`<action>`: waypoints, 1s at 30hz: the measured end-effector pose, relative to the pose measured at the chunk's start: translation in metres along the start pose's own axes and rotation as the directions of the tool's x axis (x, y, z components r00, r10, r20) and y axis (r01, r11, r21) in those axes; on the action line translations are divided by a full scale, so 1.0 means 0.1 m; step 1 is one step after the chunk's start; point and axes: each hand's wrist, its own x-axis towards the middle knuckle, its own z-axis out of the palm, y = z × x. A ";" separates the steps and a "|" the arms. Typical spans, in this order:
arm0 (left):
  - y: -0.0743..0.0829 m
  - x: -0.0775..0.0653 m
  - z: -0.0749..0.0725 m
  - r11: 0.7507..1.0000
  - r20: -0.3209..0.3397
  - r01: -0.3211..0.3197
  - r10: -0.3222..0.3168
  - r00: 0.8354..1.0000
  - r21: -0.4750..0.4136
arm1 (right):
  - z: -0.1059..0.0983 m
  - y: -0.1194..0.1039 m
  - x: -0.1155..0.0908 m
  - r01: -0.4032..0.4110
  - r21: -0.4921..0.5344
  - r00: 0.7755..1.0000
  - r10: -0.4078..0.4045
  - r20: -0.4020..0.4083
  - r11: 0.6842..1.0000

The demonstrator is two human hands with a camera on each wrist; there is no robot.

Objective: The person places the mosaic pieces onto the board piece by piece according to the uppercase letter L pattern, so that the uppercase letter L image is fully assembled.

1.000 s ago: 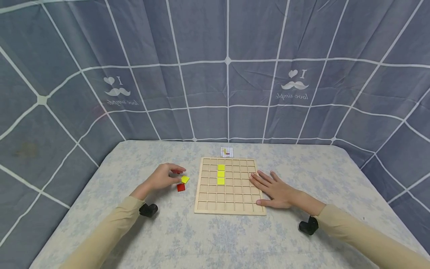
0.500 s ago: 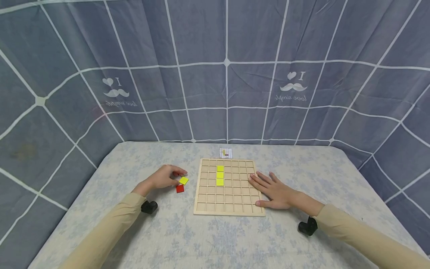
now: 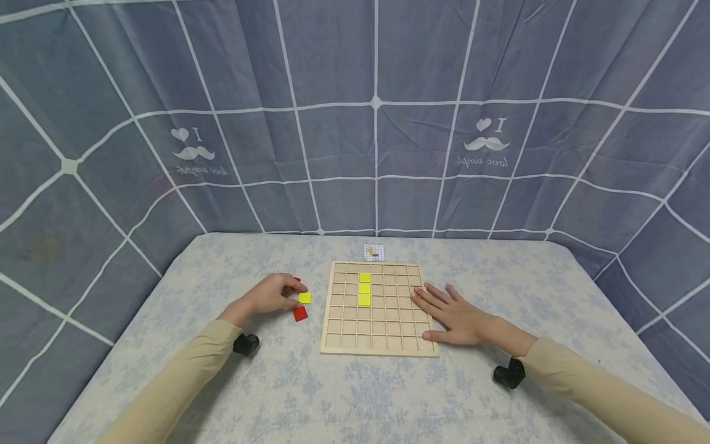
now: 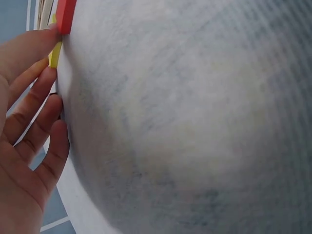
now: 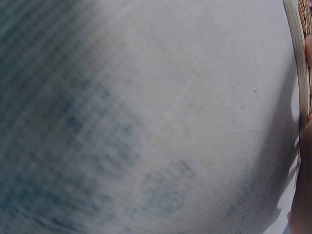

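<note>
My left hand (image 3: pixel 269 293) pinches a square yellow tile (image 3: pixel 305 298) between thumb and index finger, left of a wooden grid board (image 3: pixel 388 333). The left wrist view has the yellow tile (image 4: pixel 55 56) between the fingertips, while a red tile (image 4: pixel 67 14) lies by the thumb. That red tile (image 3: pixel 300 314) sits just nearer than the thumb; behind the fingers another red piece (image 3: pixel 297 280) is mostly hidden. Fingers spread flat, my right hand (image 3: pixel 457 317) rests on the board's right edge. Three yellow tiles (image 3: pixel 364 288) fill a short column in the grid.
Beyond the board lies a small printed card (image 3: pixel 374 253) with a coloured grid pattern. Pale flowered cloth (image 3: pixel 355 401) covers the table. A dark checked curtain (image 3: pixel 410 142) stands along the back and sides.
The yellow tile by the left hand has turned from slanted to nearly square with the board. The nearer red tile has shifted slightly toward me and turned. The right hand stays put.
</note>
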 end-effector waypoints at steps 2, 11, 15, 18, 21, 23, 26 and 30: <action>0.00 0.01 0.01 1.000 -0.013 -0.006 0.007 1.000 0.012 | 0.00 0.00 0.00 -0.001 -0.001 1.000 0.001 0.001 1.000; 0.04 0.03 0.01 0.998 -0.041 0.008 -0.006 0.999 0.058 | 0.01 0.02 0.00 0.004 0.004 1.000 -0.004 -0.002 1.000; 0.04 0.03 0.02 0.997 -0.058 0.024 -0.020 0.998 0.070 | 0.02 0.02 0.00 0.003 0.011 1.000 -0.003 0.003 1.000; 0.03 0.04 0.04 0.997 -0.078 0.029 -0.024 0.997 0.066 | 0.01 0.02 0.00 0.002 0.017 1.000 -0.002 0.006 1.000; 0.03 0.03 0.05 0.999 -0.097 0.029 -0.024 0.995 0.044 | 0.01 0.02 0.00 0.004 0.018 1.000 -0.004 0.003 1.000; 0.04 0.04 0.05 0.999 -0.110 0.046 -0.043 0.993 0.026 | 0.01 0.02 0.00 0.005 0.018 1.000 -0.005 0.001 1.000; 0.08 0.04 0.06 0.998 -0.124 0.069 -0.069 0.990 -0.001 | 0.02 0.02 0.00 0.006 0.019 1.000 -0.006 -0.001 1.000; 0.16 0.06 0.06 0.997 -0.145 0.071 -0.071 0.987 -0.005 | 0.02 0.01 0.00 0.004 0.020 1.000 -0.004 0.001 1.000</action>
